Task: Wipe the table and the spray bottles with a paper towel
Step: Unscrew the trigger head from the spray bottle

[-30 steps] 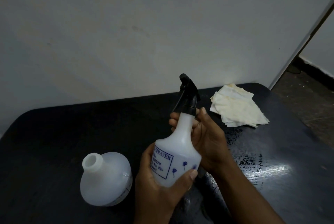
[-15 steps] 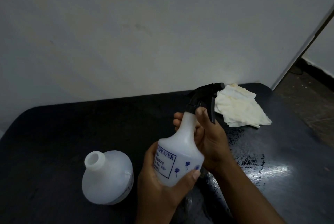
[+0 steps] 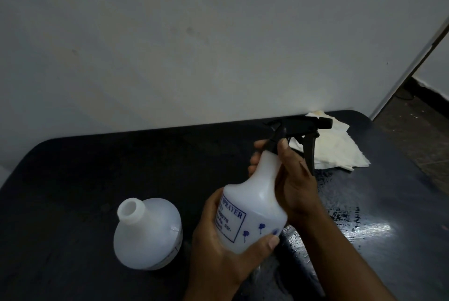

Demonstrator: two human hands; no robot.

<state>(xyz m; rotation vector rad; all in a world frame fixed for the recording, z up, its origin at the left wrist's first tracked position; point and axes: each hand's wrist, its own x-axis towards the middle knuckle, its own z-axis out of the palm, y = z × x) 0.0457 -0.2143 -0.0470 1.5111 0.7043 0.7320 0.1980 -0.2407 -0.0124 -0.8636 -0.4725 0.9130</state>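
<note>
I hold a white spray bottle (image 3: 257,206) with blue print above the dark table (image 3: 73,179). My left hand (image 3: 223,247) grips its round body from below. My right hand (image 3: 291,179) wraps the neck just under the black trigger head (image 3: 301,128), whose nozzle points right. A second white bottle (image 3: 148,232), without a cap, stands on the table to the left. A crumpled paper towel (image 3: 337,150) lies at the table's back right corner, partly behind the trigger head.
A pale wall (image 3: 194,45) runs along the table's far edge. Wet streaks (image 3: 349,218) shine on the table's right part. Floor (image 3: 418,135) shows beyond the right edge.
The black trigger head has turned on the bottle, from nozzle pointing away to pointing right. My right hand shifted at the neck; the left hand kept its hold on the body.
</note>
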